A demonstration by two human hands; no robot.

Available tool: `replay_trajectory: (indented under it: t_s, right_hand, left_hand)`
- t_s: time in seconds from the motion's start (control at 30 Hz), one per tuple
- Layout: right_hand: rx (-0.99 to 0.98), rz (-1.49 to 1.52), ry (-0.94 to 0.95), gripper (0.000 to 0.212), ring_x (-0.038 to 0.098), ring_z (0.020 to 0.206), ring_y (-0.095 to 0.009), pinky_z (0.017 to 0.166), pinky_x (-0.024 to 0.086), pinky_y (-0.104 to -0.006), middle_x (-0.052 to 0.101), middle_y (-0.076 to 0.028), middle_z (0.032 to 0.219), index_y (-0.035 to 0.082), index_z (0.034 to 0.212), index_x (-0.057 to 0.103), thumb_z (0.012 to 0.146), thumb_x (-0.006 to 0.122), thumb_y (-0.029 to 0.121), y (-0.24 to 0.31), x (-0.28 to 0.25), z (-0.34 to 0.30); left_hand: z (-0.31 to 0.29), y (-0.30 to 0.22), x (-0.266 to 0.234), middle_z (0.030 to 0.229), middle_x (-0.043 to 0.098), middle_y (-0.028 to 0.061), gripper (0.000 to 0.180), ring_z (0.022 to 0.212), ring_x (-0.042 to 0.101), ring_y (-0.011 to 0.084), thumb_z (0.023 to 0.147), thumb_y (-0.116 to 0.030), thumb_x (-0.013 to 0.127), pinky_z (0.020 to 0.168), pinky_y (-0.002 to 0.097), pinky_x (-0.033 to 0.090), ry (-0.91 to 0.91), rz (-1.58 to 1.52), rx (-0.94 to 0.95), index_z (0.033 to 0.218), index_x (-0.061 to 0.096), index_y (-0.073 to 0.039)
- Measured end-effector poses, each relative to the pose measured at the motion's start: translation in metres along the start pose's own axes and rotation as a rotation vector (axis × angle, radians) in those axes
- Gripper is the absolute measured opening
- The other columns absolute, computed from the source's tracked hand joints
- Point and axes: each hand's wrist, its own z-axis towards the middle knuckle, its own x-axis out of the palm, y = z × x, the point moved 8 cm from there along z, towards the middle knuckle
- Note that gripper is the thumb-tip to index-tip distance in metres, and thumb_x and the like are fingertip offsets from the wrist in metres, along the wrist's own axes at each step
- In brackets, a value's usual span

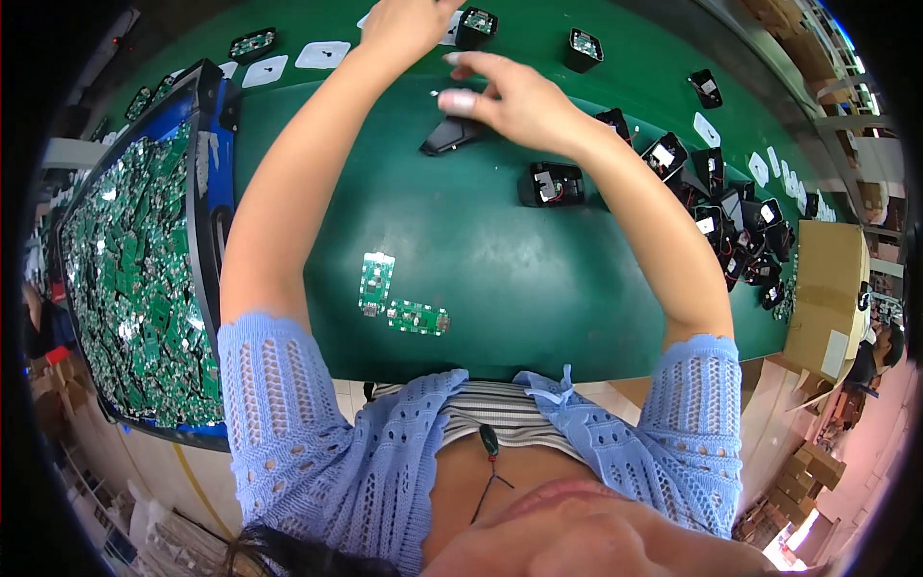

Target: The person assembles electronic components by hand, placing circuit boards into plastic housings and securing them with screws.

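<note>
My left hand [409, 27] reaches to the far edge of the picture, beside a black housing [477, 29] with a green circuit board in it. The frame cuts off most of its fingers, so its grip is hidden. My right hand [524, 104] is open over the worktop, thumb and forefinger apart with nothing visible between them. Just below it lies a dark wedge-shaped plastic piece [452, 136]. Another black housing [552, 185] with wires inside rests nearer to me. Two green circuit boards, one upright [376, 284] and one crosswise [418, 317], lie at the front left.
A blue and black tray [216, 183] heaped with circuit boards stands at the left. Black housings with wires [735, 231] pile up at the right, near a cardboard box [825, 298]. White plates [322, 55] and more housings [584, 48] sit on the far green surface.
</note>
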Motion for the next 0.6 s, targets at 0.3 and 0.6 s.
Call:
replay_trajectory:
  t_s: [0.3, 0.6]
  right_hand:
    - [0.068, 0.100, -0.113, 0.027, 0.056, 0.067, -0.017, 0.062, 0.044, -0.0294, 0.062, -0.004, 0.073, 0.006, 0.079, 0.064, 0.075, 0.064, 0.033, 0.000, 0.004, 0.003]
    - [0.060, 1.097, -0.409, 0.003, 0.047, 0.056, -0.005, 0.054, 0.040, -0.0187, 0.056, 0.002, 0.072, 0.007, 0.086, 0.058, 0.084, 0.056, 0.009, 0.055, -0.021, -0.058]
  left_hand:
    - [-0.128, -0.017, -0.072, 0.088, 0.064, 0.0140, 0.034, 0.087, 0.060, 0.0271, 0.079, -0.023, 0.061, 0.076, 0.0360, 0.047, 0.530, 0.136, -0.153, 0.105, 0.058, 0.000]
    - [-0.143, -0.091, -0.083, 0.095, 0.059, 0.0164, 0.033, 0.087, 0.060, 0.0292, 0.088, -0.027, 0.049, 0.076, 0.0404, 0.050, -0.213, -1.333, -0.451, 0.108, 0.049, -0.001]
